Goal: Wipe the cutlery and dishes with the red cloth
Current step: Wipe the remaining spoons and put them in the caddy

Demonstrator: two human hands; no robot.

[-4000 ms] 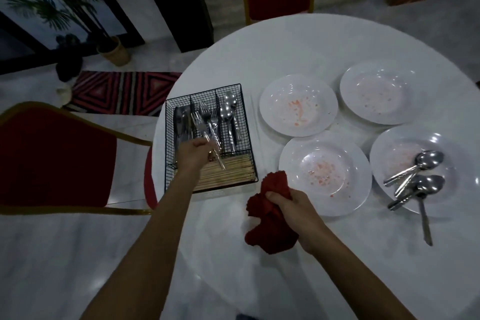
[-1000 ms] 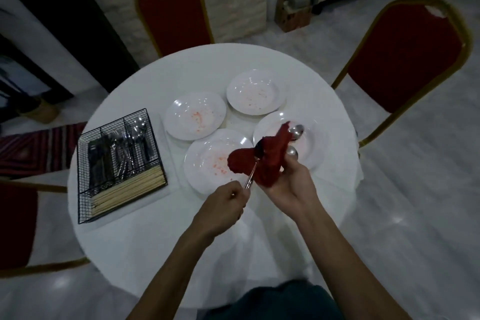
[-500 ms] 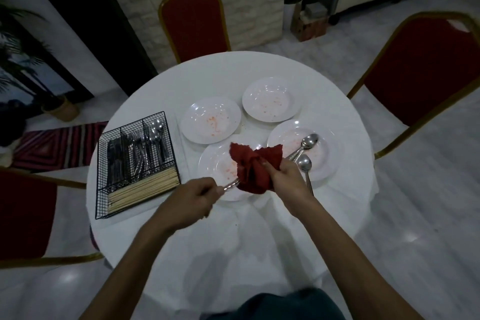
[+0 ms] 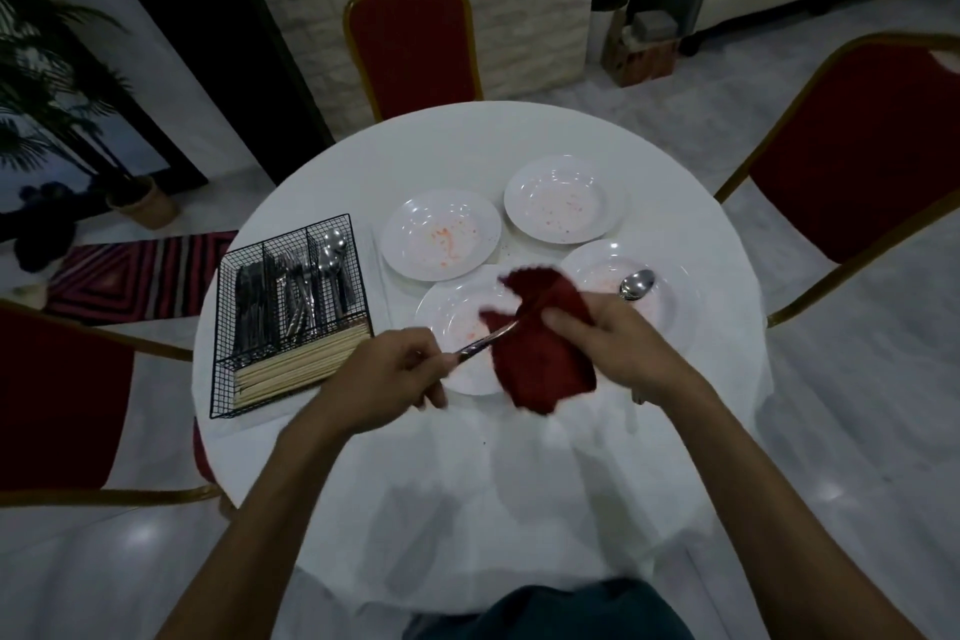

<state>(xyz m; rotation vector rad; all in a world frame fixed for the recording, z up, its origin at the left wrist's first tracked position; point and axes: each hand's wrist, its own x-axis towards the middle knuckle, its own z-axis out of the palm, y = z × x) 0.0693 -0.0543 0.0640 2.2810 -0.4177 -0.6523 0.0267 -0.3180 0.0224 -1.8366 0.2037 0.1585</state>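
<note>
Red cloth (image 4: 545, 353): bunched in the right grip (image 4: 608, 343) above the near plate (image 4: 447, 317) and wrapped round the far end of a metal utensil (image 4: 483, 340). One corner sticks up and the rest hangs loose below the hand.
Right grip: fingers and thumb are curled round the cloth, pinching it onto the utensil inside.
Left grip (image 4: 387, 379): closed narrow on the near end of the handle, between the thumb and curled fingers.
Metal utensil: slants up from the left grip into the cloth. Only the handle shows, so I cannot tell whether it is a spoon or a fork.
Near plate: white, with faint orange-red smears, partly hidden behind the cloth.
Other plates: three more white ones lie beyond it. The left plate (image 4: 441, 234) has orange streaks, the far plate (image 4: 561, 203) has pale specks, and the right plate (image 4: 670, 312) is partly behind the right hand.
Spoon (image 4: 636, 283): lies bowl up on the right plate, its handle hidden by the hand.
Wire basket (image 4: 223, 379): black, on the left side of the table and well apart from the hands. Dark cutlery (image 4: 249, 307), forks (image 4: 296, 296) and basket spoons (image 4: 332, 255) lie in its compartments, with pale chopsticks (image 4: 301, 366) across the near section.
Table (image 4: 467, 140): round, under a white tablecloth that drapes over the near edge.
Chairs: red with gold frames, namely a far chair (image 4: 413, 42), a right chair (image 4: 857, 161) and a left chair (image 4: 57, 405).
Floor: pale and glossy, with a striped rug (image 4: 135, 276) beyond the basket.
</note>
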